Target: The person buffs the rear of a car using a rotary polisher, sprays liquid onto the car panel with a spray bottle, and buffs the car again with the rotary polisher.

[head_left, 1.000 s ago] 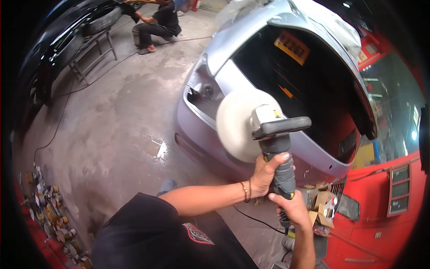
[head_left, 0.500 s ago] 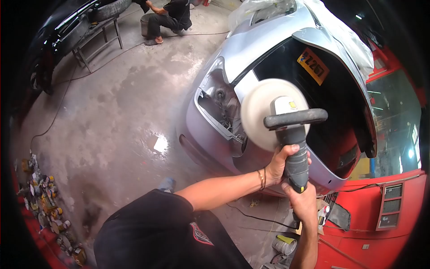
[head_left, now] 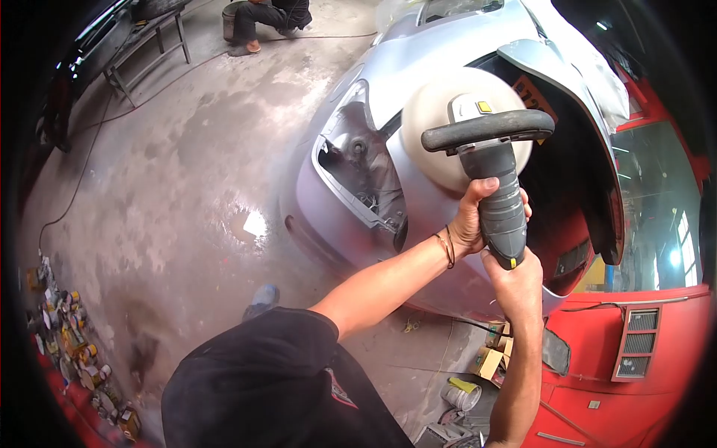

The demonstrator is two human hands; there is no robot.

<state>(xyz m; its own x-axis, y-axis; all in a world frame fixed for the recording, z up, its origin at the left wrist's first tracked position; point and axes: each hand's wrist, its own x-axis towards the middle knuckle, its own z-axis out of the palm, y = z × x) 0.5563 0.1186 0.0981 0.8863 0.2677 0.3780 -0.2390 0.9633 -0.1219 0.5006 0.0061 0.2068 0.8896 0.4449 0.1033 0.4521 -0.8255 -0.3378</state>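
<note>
My left hand (head_left: 472,216), with thin bands at the wrist, is closed around the dark ribbed grip of a car polisher (head_left: 499,194). Behind it, my right hand (head_left: 517,280) is wrapped round the tail end of the same tool. The polisher has a black D-shaped handle and a round whitish pad (head_left: 426,127) facing away from me, over the silver car's (head_left: 396,52) rear corner. Whether the pad touches the paint is hidden from this angle. To the left of the tool is a bare tail-light opening (head_left: 358,172). The car's boot stands open on the right.
At the top, a person (head_left: 265,22) sits low beside a bucket (head_left: 230,21), near a metal stand (head_left: 153,48). Cans and bottles (head_left: 71,336) line the lower left. A pail (head_left: 461,393) and boxes (head_left: 489,364) lie beside my right forearm. A cable (head_left: 93,160) crosses the floor.
The polisher and both hands have moved up in the view, and the pad now covers more of the orange plate in the boot. The view has shifted, with the seated person higher in frame.
</note>
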